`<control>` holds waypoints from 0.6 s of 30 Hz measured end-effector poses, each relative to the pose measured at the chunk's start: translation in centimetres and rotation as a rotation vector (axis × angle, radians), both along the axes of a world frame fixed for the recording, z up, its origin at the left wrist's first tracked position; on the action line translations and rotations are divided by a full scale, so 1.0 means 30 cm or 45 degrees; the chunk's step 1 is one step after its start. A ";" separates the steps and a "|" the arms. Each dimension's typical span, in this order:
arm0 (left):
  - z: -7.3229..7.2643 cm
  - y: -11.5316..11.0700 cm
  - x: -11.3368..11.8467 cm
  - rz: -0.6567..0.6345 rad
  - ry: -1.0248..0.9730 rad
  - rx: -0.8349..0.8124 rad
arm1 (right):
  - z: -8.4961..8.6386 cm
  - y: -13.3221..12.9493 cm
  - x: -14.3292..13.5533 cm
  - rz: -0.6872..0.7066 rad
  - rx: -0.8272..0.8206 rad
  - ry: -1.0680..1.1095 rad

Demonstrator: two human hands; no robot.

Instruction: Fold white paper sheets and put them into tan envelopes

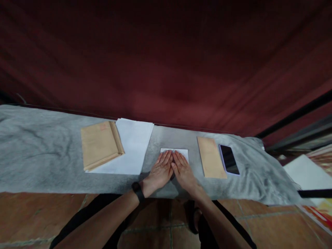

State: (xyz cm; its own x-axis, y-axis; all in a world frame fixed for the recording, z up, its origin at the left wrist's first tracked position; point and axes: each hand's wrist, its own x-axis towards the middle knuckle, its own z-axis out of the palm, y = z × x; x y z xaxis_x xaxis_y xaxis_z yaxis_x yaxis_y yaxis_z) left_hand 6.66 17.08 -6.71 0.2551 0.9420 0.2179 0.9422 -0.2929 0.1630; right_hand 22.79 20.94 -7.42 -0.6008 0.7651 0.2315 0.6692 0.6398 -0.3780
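Pressing left hand (161, 170) and right hand (184, 171) flat over small white paper (184, 151) on soft, rumpled grey cloth (52, 152), with fingers straight, gripping nothing. To the left, overlapping white sheets (133, 145), stacked brown envelopes (98, 143), contents hidden; to the right, flat brown rectangle (211, 157) beside phone (229, 159).

Exact type of place unclear; you're at a makeshift paperwork spot, likely indoors. You face a big dark red wall or panel (166, 76), material hard to tell. In front of you runs a long, narrow surface under a rumpled gray cloth (52, 155). Floor under you is reddish-brown tile (272, 228) with pale grout. Stationery points to desk-type work: stacked brown envelopes (98, 143), white sheets (135, 143), a single brown envelope (212, 157). Colorful printed material (323, 214) sits low at your far right, partly cut off.
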 end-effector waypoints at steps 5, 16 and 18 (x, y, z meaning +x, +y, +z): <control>-0.027 0.001 -0.011 0.061 0.044 -0.013 | -0.025 0.003 -0.002 -0.108 0.042 -0.096; -0.035 0.005 -0.074 0.168 0.108 0.033 | -0.032 0.038 0.052 -0.298 0.138 -0.251; -0.032 0.008 -0.081 0.183 0.125 0.004 | -0.029 0.040 0.059 -0.316 0.124 -0.292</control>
State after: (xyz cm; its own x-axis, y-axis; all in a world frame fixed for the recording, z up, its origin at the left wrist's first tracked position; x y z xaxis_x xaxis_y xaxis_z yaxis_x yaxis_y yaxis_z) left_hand 4.25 17.33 -7.69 0.1381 0.9697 0.2013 0.9857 -0.1543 0.0671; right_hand 24.55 22.13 -8.30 -0.4440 0.8754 0.1913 0.8693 0.4726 -0.1451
